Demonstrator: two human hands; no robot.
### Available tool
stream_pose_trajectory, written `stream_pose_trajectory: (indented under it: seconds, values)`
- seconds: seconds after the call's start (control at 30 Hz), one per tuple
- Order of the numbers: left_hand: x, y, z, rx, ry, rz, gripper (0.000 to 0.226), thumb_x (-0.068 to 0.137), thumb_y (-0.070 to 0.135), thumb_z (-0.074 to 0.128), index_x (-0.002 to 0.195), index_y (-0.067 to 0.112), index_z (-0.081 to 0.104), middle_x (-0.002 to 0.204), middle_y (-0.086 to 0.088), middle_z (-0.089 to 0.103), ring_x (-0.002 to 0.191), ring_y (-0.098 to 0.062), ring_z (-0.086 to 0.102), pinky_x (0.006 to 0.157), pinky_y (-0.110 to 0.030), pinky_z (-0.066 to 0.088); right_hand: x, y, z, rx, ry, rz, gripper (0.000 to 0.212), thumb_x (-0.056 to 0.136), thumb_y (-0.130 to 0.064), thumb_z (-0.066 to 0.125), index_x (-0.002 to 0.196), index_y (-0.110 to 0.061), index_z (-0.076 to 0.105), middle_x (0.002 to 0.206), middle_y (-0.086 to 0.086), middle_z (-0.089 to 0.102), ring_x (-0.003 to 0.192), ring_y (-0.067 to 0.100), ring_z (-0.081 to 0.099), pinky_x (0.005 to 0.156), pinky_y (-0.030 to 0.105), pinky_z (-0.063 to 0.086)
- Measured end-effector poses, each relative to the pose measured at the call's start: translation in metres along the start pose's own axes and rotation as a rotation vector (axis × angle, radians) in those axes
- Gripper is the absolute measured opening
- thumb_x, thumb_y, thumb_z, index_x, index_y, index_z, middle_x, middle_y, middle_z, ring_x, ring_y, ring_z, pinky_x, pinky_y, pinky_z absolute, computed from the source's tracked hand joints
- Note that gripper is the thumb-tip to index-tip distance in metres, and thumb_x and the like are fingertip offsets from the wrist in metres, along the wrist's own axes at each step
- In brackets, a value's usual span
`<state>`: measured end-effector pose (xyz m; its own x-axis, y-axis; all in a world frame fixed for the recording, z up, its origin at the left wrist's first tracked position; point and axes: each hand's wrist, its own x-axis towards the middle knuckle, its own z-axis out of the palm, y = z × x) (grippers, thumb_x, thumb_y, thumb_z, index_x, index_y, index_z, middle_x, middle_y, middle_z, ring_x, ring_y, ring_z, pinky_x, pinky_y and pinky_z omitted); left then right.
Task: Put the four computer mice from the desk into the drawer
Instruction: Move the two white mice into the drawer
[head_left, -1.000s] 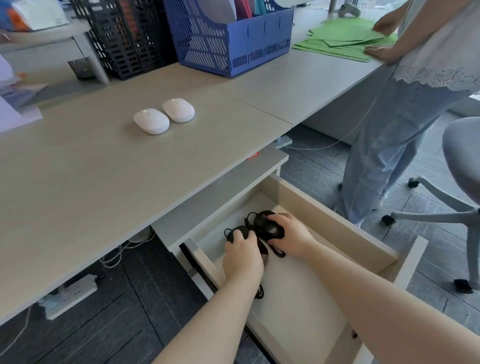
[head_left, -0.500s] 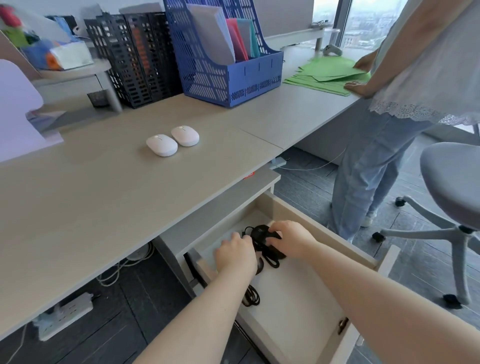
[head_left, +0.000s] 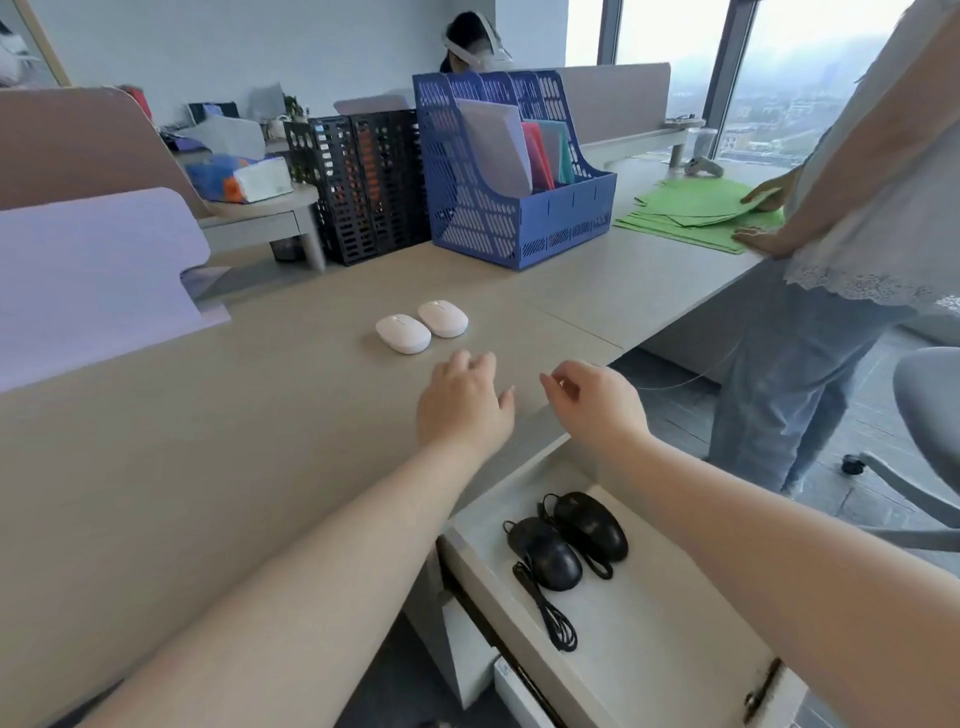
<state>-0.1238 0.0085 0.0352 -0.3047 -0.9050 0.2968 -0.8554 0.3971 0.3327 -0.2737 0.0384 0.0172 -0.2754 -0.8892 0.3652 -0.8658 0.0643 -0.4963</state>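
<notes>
Two white mice lie side by side on the desk (head_left: 208, 441): the left white mouse (head_left: 403, 334) and the right white mouse (head_left: 443, 318). Two black wired mice rest in the open drawer (head_left: 649, 649): one black mouse (head_left: 550, 556) nearer me, the other black mouse (head_left: 592, 525) beside it, cables trailing. My left hand (head_left: 464, 402) hovers over the desk just short of the white mice, fingers apart, holding nothing. My right hand (head_left: 597, 400) is beside it above the desk's front edge, fingers loosely curled and empty.
A blue file rack (head_left: 509, 171) and a black file rack (head_left: 363, 187) stand behind the mice. A second person (head_left: 857, 234) stands at the right by green folders (head_left: 696, 208). A grey office chair (head_left: 930, 415) is at the far right.
Both hands let go of the black mice, left the drawer and rose over the desk toward the white mice. The camera tilted upward.
</notes>
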Motion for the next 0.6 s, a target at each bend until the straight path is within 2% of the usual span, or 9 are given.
stream_pose_trajectory:
  seconds: [0.1, 0.23, 0.3, 0.43, 0.6]
  values:
    - [0.023, -0.037, 0.001, -0.042, -0.029, -0.071, 0.046, 0.091, 0.035, 0.055, 0.129, 0.011, 0.046, 0.133, -0.011, 0.041, 0.125, -0.033, 0.037, 0.096, -0.043, 0.042, 0.027, -0.015, 0.019, 0.017, -0.023, -0.047, 0.030, 0.093, -0.035, 0.050, 0.099, -0.011, 0.066, 0.095, 0.005, 0.066, 0.094, 0.025, 0.058, 0.071, 0.030, 0.043]
    - [0.050, -0.078, 0.010, -0.102, 0.005, -0.160, 0.057, 0.089, 0.040, 0.057, 0.136, 0.014, 0.039, 0.140, -0.011, 0.034, 0.129, -0.032, 0.034, 0.099, -0.038, 0.037, 0.066, -0.036, 0.049, 0.042, -0.098, -0.018, 0.038, 0.092, -0.039, 0.052, 0.122, -0.015, 0.058, 0.127, 0.004, 0.060, 0.121, 0.024, 0.050, 0.094, 0.035, 0.044]
    - [0.064, -0.094, 0.018, -0.129, 0.008, -0.182, 0.061, 0.088, 0.041, 0.060, 0.136, 0.011, 0.038, 0.141, -0.012, 0.034, 0.128, -0.033, 0.035, 0.101, -0.037, 0.035, 0.085, -0.045, 0.064, 0.064, -0.134, 0.006, 0.043, 0.092, -0.039, 0.053, 0.129, -0.018, 0.053, 0.135, 0.003, 0.055, 0.127, 0.025, 0.046, 0.099, 0.036, 0.041]
    - [0.092, -0.119, 0.033, -0.148, 0.017, -0.188, 0.074, 0.084, 0.045, 0.063, 0.141, 0.009, 0.032, 0.148, -0.016, 0.030, 0.135, -0.032, 0.031, 0.106, -0.036, 0.031, 0.118, -0.058, 0.089, 0.076, -0.202, 0.048, 0.050, 0.088, -0.040, 0.054, 0.134, -0.023, 0.045, 0.136, 0.007, 0.052, 0.130, 0.027, 0.043, 0.099, 0.039, 0.041]
    - [0.123, -0.137, 0.040, -0.181, 0.001, -0.194, 0.092, 0.079, 0.058, 0.064, 0.147, 0.012, 0.024, 0.158, -0.022, 0.013, 0.148, -0.029, 0.008, 0.116, -0.034, 0.017, 0.139, -0.064, 0.115, 0.044, -0.184, 0.015, 0.051, 0.088, -0.043, 0.051, 0.133, -0.020, 0.045, 0.129, 0.010, 0.056, 0.122, 0.033, 0.049, 0.096, 0.040, 0.042]
